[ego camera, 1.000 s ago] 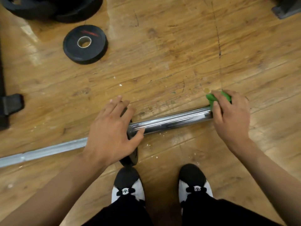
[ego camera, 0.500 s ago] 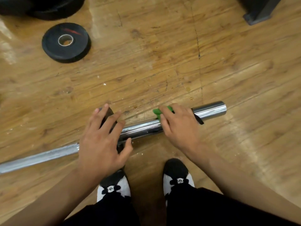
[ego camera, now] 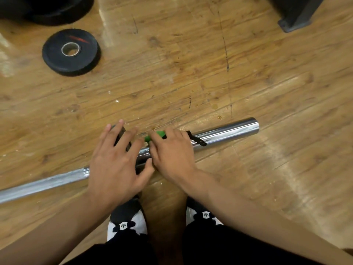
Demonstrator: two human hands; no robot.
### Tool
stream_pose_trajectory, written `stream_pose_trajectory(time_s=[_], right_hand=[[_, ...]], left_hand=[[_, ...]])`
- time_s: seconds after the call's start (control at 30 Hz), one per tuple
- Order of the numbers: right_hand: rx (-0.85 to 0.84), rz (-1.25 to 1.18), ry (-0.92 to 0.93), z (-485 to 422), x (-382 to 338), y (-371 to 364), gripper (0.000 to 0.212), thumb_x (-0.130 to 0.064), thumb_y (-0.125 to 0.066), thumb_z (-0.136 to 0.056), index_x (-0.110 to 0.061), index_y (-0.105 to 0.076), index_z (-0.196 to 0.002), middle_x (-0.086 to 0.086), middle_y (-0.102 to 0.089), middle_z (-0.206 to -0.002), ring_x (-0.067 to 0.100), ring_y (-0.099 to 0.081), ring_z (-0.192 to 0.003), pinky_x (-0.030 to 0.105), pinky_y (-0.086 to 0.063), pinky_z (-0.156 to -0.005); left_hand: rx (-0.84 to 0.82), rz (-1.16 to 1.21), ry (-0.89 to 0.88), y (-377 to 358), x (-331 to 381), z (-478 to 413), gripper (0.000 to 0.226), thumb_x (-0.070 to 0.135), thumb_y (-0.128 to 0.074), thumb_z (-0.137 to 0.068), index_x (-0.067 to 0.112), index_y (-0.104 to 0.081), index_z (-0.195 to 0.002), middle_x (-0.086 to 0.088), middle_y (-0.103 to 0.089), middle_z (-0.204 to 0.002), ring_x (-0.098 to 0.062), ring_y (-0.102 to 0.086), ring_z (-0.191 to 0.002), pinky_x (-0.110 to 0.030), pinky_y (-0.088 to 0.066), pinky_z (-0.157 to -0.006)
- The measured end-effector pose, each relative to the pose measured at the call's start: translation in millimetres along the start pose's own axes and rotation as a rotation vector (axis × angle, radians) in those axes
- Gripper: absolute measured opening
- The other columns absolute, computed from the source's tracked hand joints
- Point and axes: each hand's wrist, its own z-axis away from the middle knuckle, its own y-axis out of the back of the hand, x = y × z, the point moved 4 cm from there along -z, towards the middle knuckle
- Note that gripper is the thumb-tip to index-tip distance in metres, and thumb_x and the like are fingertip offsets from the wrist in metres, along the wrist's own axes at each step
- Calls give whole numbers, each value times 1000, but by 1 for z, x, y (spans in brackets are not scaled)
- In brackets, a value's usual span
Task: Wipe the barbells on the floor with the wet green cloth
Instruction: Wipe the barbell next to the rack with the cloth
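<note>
Right hand slid green cloth toward left hand.

Worn, scratched wooden floor, glossy in patches. A chrome barbell lies across it from the left edge, lower left, to right of centre. A small black weight plate lies flat at upper left, with larger black plates in the top-left corner. A dark metal base stands at upper right, and two black-and-white shoes at bottom centre.

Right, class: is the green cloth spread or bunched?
Bunched, it seems: only a small wad of cloth shows beyond the right hand gripping it on the bar; rest hidden.
</note>
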Motion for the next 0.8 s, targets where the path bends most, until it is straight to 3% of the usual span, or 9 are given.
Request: stream_pose_trajectory(time_s=[0.07, 0.13, 0.3, 0.4, 0.5, 0.57, 0.63, 0.7, 0.8], right_hand=[[-75, -39, 77, 0, 10, 6, 44, -38, -35, -104, -27, -58, -140, 9, -64, -105, 30, -61, -96, 41, -43, -88], [-96, -79, -2, 3, 47, 20, 44, -37, -33, -104, -32, -53, -143, 4, -63, -111, 26, -58, -103, 42, -47, -93], [134, 51, -288, 7, 163, 51, 52, -32, -34, -98, -19, -61, -141, 15, -65, -107, 34, -58, -101, 47, -42, -99], [188, 73, -430, 1, 155, 42, 48, -29, -41, -95, -14, -68, -131, 22, -64, -110, 38, -57, -105, 48, -40, -102], [104, 23, -268, -12, 79, 20, 51, -34, -31, -98, -17, -70, -125, 13, -65, -98, 28, -55, -92, 44, -46, -93], [73, -17, -69, -19, 28, 5, 52, -40, -28, -103, -23, -64, -137, 10, -65, -98, 27, -58, -91, 40, -44, -89], [63, -28, 94, -22, 8, -5, 50, -45, -33, -108, -31, -45, -155, 9, -65, -105, 26, -60, -95, 40, -44, -89], [27, -17, 176, -27, 29, -4, 55, -48, -35, -109, -38, -27, -162, 6, -65, -113, 23, -61, -102, 39, -47, -94], [190, 19, 40, -31, 102, 14, 53, -41, -35, -109, -32, -35, -161, 11, -64, -109, 31, -59, -99, 44, -44, -93]], left_hand=[[-22, 5, 9, -1, -4, -2, 57, 46, -50, -89, 3, -75, -118, -20, -67, -133, -45, -48, -141, -57, -26, -124], [-44, 13, 21, -2, -9, -5, 58, 46, -50, -90, 3, -74, -119, -20, -67, -134, -44, -47, -142, -57, -27, -125], [-53, 39, 42, -2, -18, -14, 58, 48, -50, -91, 4, -74, -119, -17, -67, -135, -42, -48, -142, -56, -28, -124], [-69, 51, 46, -3, -20, -21, 59, 50, -50, -91, 5, -74, -121, -15, -68, -133, -41, -50, -140, -55, -30, -124], [-126, 60, 25, -5, -26, -30, 63, 54, -47, -91, 7, -73, -124, -12, -68, -133, -38, -51, -140, -55, -31, -123], [-169, 87, 2, -3, -32, -39, 66, 56, -44, -90, 9, -72, -125, -9, -69, -133, -35, -51, -140, -49, -32, -122], [-217, 119, 13, -1, -42, -47, 69, 58, -40, -88, 11, -71, -129, -8, -67, -136, -31, -51, -138, -46, -36, -116], [-227, 130, 54, 5, -55, -57, 72, 59, -38, -87, 13, -68, -133, -8, -62, -142, -29, -49, -136, -47, -40, -111], [-61, 67, 64, 21, -71, -61, 61, 52, -45, -90, 7, -70, -123, -12, -64, -134, -34, -55, -124, -51, -44, -101]])
